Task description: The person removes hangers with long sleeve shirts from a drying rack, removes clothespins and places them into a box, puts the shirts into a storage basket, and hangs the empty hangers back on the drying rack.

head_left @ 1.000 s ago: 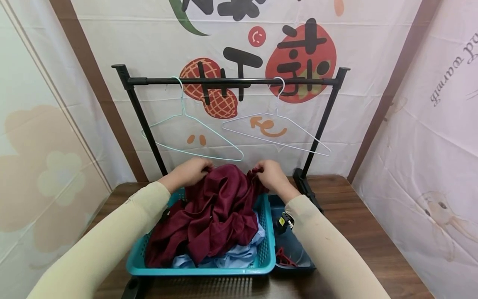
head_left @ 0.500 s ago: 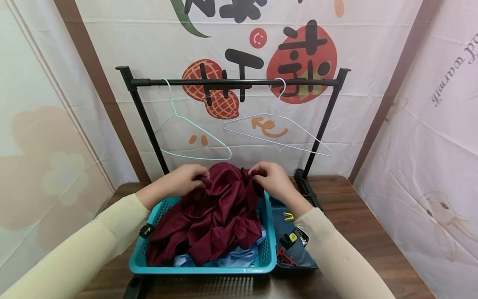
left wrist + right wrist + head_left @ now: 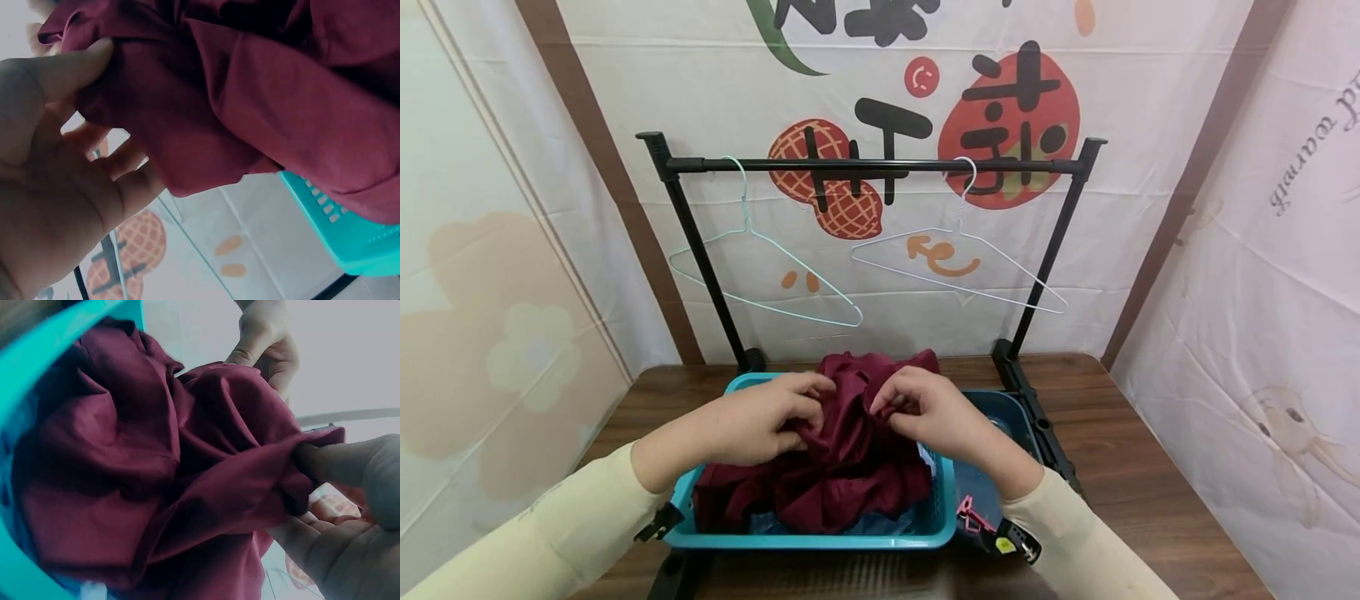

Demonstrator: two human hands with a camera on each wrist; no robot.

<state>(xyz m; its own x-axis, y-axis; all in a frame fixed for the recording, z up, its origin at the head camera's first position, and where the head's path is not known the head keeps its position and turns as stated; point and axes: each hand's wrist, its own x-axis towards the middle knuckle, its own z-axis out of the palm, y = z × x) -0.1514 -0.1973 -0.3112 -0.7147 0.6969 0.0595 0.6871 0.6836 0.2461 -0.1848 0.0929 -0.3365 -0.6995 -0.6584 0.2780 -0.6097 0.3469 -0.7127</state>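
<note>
A burgundy garment (image 3: 820, 500) lies bunched in a turquoise basket (image 3: 808, 542); its kind cannot be told from the folds. My left hand (image 3: 756, 421) grips its upper left part, and in the left wrist view the thumb (image 3: 78, 69) presses the fabric against the fingers behind. At the upper right, my right hand (image 3: 936, 421) pinches an edge of the same garment. Fabric between thumb and fingers shows in the right wrist view, where the left hand (image 3: 265, 340) appears beyond. Light blue cloth (image 3: 767, 523) lies beneath, mostly hidden.
A black rack rail (image 3: 850, 165) carries a mint-green hanger (image 3: 747, 221) on the left and a white hanger (image 3: 960, 218) on the right. Beside the basket, a dark blue bin (image 3: 977, 487) holds a pink clothespin (image 3: 973, 517). The wooden table (image 3: 1150, 517) extends rightward.
Both hands have come down and nearer the body, drawing the garment's top lower and bunching it. The mint-green hanger has shifted left along the rail and swung.
</note>
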